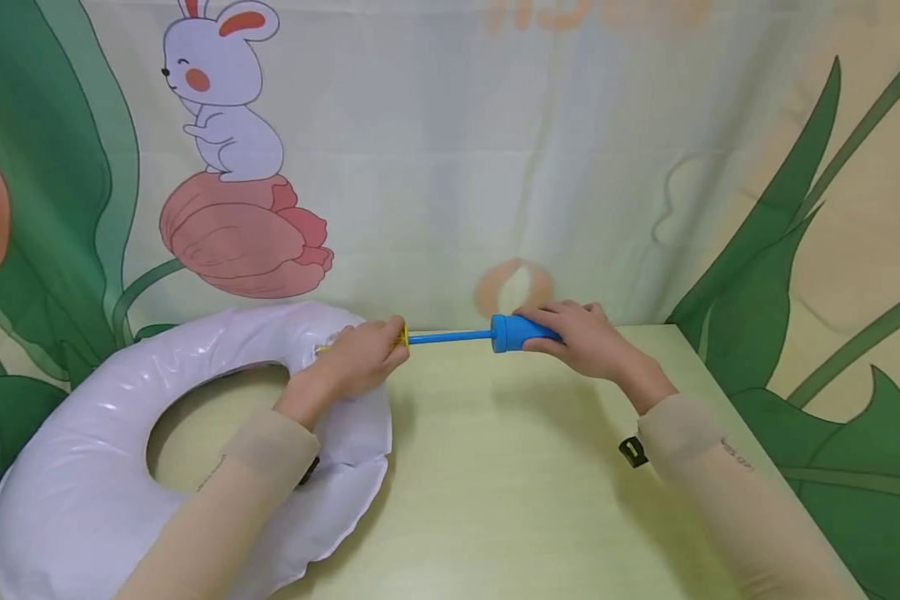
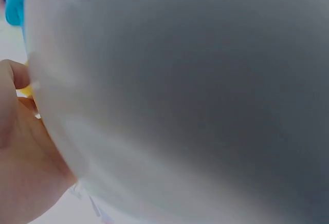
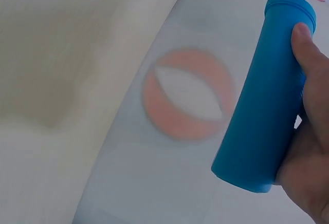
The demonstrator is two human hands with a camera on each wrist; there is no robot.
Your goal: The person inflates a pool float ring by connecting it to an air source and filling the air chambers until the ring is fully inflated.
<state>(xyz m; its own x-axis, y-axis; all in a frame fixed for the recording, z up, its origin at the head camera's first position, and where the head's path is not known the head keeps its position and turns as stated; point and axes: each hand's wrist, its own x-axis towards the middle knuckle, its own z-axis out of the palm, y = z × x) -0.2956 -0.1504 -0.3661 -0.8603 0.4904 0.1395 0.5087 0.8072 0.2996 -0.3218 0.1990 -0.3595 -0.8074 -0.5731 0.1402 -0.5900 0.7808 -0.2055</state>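
Note:
A blue hand air pump (image 1: 506, 333) is held level between the two hands, its thin blue rod (image 1: 450, 337) showing. My right hand (image 1: 588, 337) grips the barrel, and the right wrist view shows the thumb lying along the blue barrel (image 3: 259, 100). At the other end my left hand (image 1: 360, 354) grips the yellow end piece (image 1: 404, 334), right at the upper right part of a white inflatable swim ring (image 1: 82, 433). Fingers hide most of the yellow piece. The ring's plump wall (image 2: 180, 100) fills most of the left wrist view.
The ring lies on the left of a pale yellow-green table (image 1: 480, 500), with slight creases along its outer seam. Behind the table hangs a printed curtain (image 1: 435, 167) with a rabbit and flowers. Near the right cuff is a small black clip (image 1: 633, 452).

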